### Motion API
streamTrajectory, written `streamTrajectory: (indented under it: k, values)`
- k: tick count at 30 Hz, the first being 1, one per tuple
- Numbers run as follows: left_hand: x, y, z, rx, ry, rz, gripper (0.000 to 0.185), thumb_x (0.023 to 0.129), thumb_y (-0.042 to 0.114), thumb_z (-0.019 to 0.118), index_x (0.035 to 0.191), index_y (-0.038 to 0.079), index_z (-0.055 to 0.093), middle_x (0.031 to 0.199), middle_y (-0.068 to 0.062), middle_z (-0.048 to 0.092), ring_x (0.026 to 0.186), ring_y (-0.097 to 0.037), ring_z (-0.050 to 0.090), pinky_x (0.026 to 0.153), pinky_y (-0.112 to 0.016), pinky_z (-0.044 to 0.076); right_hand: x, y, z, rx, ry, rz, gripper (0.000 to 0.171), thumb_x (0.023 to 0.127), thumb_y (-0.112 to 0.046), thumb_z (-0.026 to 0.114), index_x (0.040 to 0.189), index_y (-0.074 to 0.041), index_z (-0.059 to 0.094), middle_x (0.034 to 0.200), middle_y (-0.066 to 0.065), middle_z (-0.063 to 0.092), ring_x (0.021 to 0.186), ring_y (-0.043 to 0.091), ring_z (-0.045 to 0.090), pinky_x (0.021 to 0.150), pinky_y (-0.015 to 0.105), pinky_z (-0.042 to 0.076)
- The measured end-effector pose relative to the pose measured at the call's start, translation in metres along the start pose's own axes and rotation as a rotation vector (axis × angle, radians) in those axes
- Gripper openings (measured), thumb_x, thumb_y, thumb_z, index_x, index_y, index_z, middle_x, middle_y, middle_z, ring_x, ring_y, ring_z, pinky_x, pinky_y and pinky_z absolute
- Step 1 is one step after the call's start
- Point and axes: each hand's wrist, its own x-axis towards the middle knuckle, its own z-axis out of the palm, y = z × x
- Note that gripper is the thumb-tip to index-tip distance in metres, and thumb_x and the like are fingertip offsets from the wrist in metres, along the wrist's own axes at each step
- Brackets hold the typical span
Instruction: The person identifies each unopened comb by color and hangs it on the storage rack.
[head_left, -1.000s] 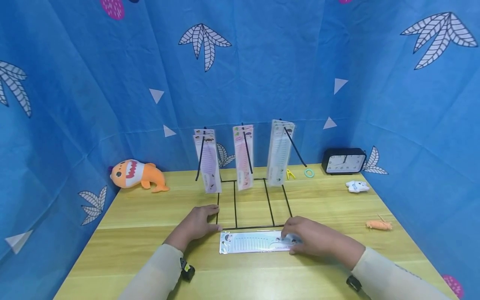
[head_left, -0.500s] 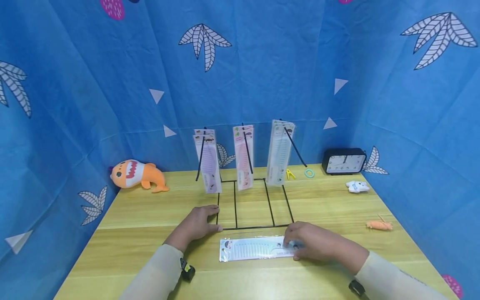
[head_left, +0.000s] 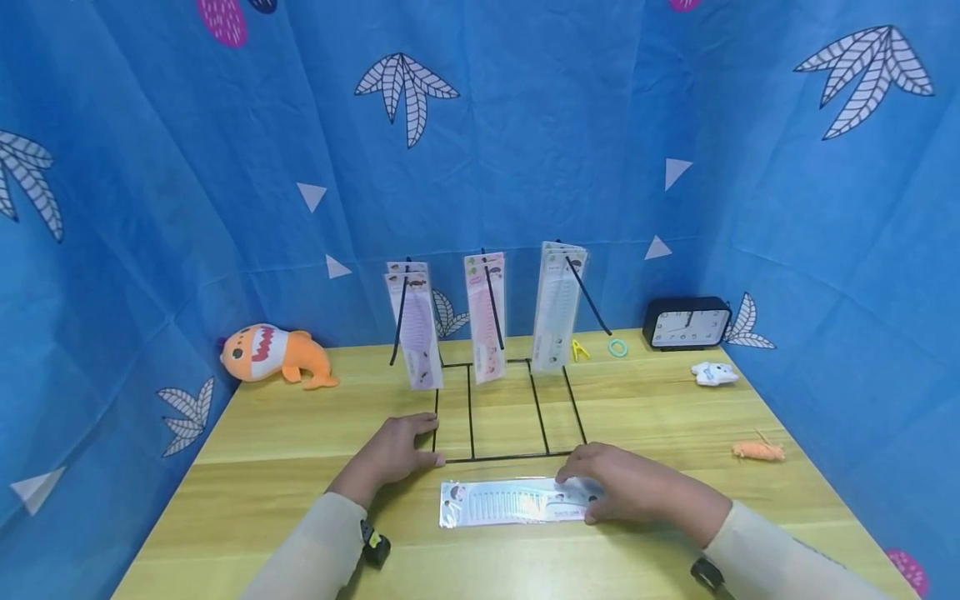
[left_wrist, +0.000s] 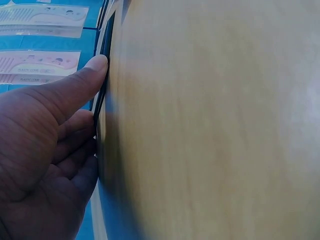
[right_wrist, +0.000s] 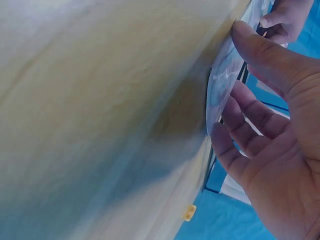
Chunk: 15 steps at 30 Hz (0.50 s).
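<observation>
A packaged light-blue comb [head_left: 498, 503] lies flat on the table, in front of the black wire rack [head_left: 502, 457]. My right hand [head_left: 626, 482] holds its right end, thumb at the near edge and fingers at the far edge; in the right wrist view, the thumb and fingertips of that hand [right_wrist: 280, 125] touch the clear package [right_wrist: 220, 90]. At the rack's front left corner rests my left hand [head_left: 392, 450], fingers loosely extended against the wire. Packaged combs in purple [head_left: 416, 329], pink [head_left: 486, 321] and pale green [head_left: 557, 312] hang on the rack's hooks.
An orange plush shark [head_left: 277, 354] sits at the back left. Towards the right are a black clock [head_left: 687, 323], a white plush piece [head_left: 714, 373] and an orange item [head_left: 759, 450]. A yellow letter A [head_left: 580, 350] and a green ring [head_left: 618, 347] lie behind the rack.
The packaged comb has slid a little nearer to me, away from the rack's front bar, with my right hand on it. My left hand has stayed at the rack's corner.
</observation>
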Motion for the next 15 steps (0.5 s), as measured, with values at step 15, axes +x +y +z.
streamTrajectory:
  k: [15]
  values:
    - [-0.0012, 0.0007, 0.0001, 0.003, 0.004, -0.002, 0.070, 0.093, 0.035, 0.089, 0.153, 0.009, 0.064, 0.167, -0.009, 0.053, 0.158, -0.038, 0.045, 0.131, -0.056, 0.039, 0.0040, -0.0008, -0.0087, 0.181, 0.023, -0.089, 0.024, 0.101, -0.014, 0.077, 0.124, -0.023, 0.080, 0.116, -0.013, 0.074, 0.105, 0.005, 0.067, 0.093, 0.033, 0.064]
